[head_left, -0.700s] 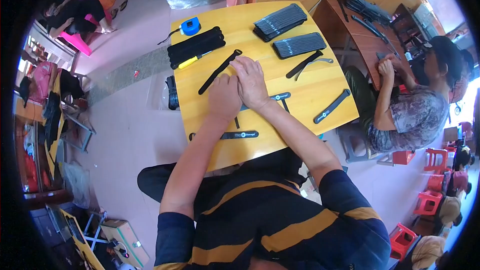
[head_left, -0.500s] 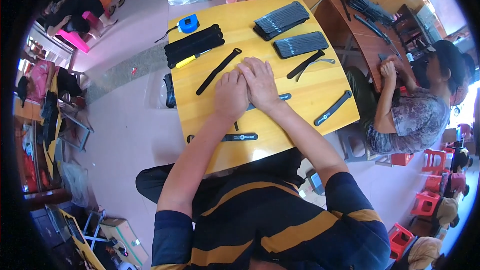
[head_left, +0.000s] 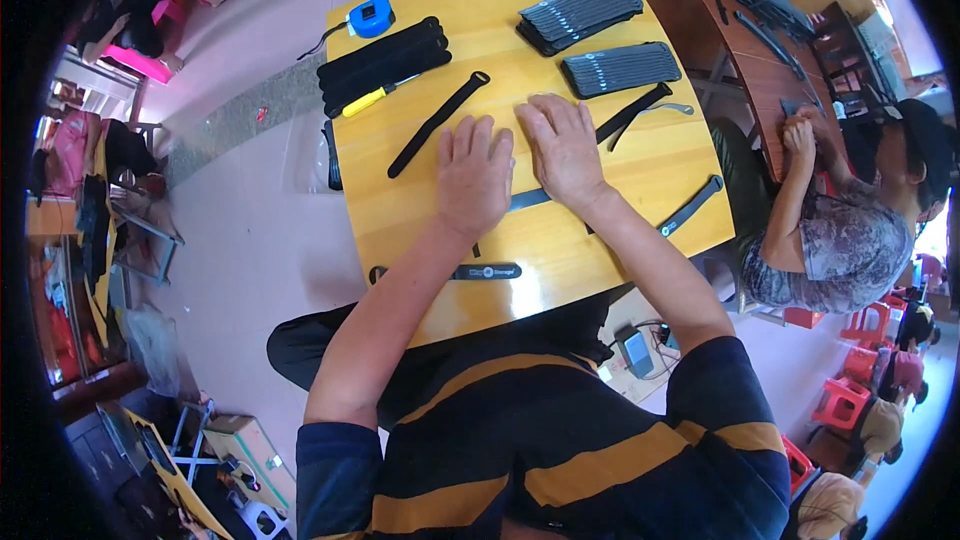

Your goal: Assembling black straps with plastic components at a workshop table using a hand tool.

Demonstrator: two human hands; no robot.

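On the yellow table, my left hand (head_left: 475, 178) lies palm down with fingers stretched out. My right hand (head_left: 570, 152) also rests palm down, fingers spread, a short gap away. A dark strap (head_left: 530, 199) shows in that gap and passes beneath my right hand; its far parts are covered. Beyond my left hand lies a black looped strap (head_left: 436, 126). Another printed strap (head_left: 488, 271) lies near the front edge, partly behind my left forearm. To the right of my right hand are a black strap (head_left: 632, 116) and a looped strap (head_left: 692, 206).
Two stacks of dark straps, a farther stack (head_left: 580, 12) and a nearer stack (head_left: 620, 69), sit at the back right. At the back left are a black strap bundle (head_left: 385, 62), a blue tape measure (head_left: 371, 16) and a yellow-handled tool (head_left: 364, 103). A co-worker (head_left: 850, 230) sits on the right.
My hands, earlier together with the right overlapping the left, have separated, the right moving rightward. The strap between them is more exposed. The whole view has shifted a little.
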